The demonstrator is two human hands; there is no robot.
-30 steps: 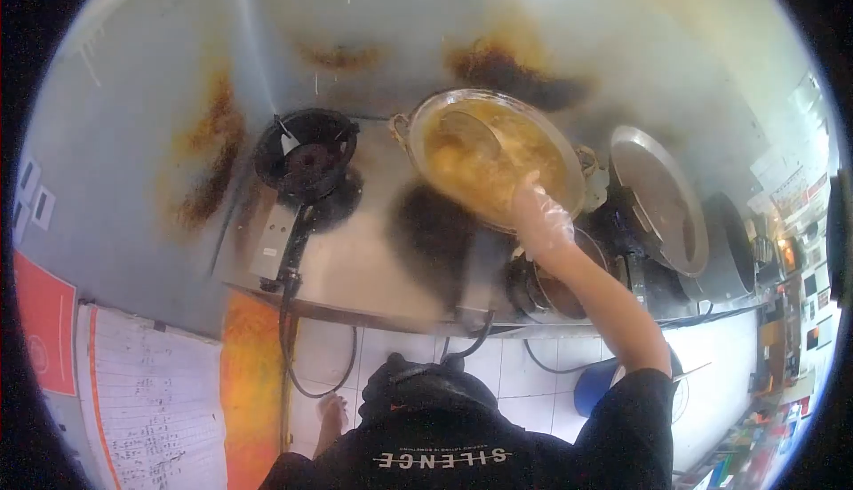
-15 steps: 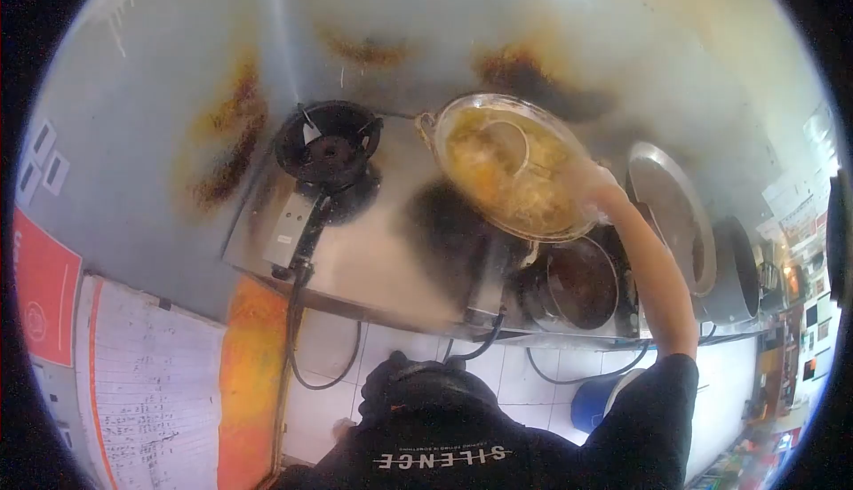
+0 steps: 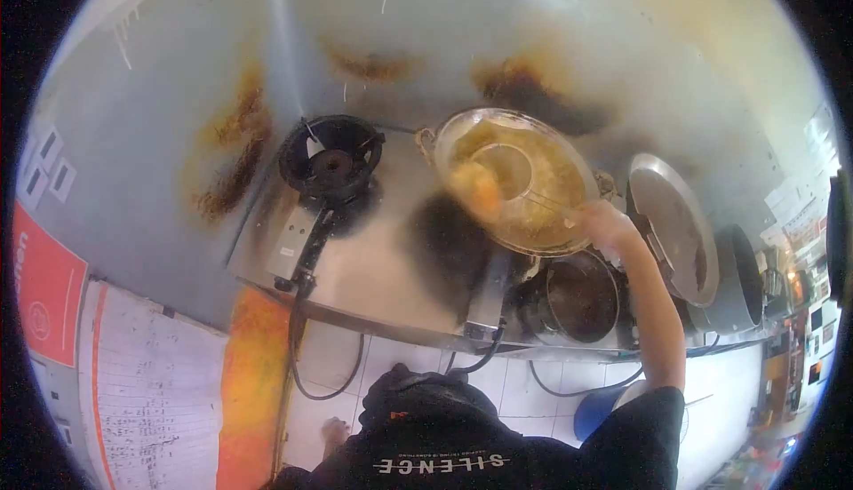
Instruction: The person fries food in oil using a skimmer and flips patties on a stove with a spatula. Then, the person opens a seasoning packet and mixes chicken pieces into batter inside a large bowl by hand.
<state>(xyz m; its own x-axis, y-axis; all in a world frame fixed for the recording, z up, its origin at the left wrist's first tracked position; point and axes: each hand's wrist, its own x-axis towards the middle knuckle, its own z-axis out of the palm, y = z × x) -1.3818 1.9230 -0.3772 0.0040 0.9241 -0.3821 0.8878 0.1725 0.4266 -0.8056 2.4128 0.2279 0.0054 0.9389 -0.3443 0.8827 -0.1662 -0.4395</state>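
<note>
My right hand [image 3: 606, 226] is closed around the thin handle of a round strainer [image 3: 508, 163]. The strainer is over a wide wok [image 3: 573, 139] of yellowish liquid, which looks like frying oil. Orange-golden pieces of food [image 3: 481, 191], blurred, lie at the left side of the strainer; whether they are in it or beside it I cannot tell. A looped handle sticks out at the wok's left side. Low by my body hangs my left hand [image 3: 334, 430], away from the stove, its fingers too small and partly hidden to read.
Left of the wok is a black gas burner [image 3: 334, 163] on a metal counter [image 3: 382, 268]. A dark pot [image 3: 582, 299] stands in front of the wok, with a large round lid [image 3: 673, 223] to the right. Hoses hang below the counter edge; a blue bucket [image 3: 597, 412] is on the floor.
My right hand has moved slightly down and toward me, and the strainer has shifted left and lower in the wok. The orange food now gathers at its left side. My left hand shows more.
</note>
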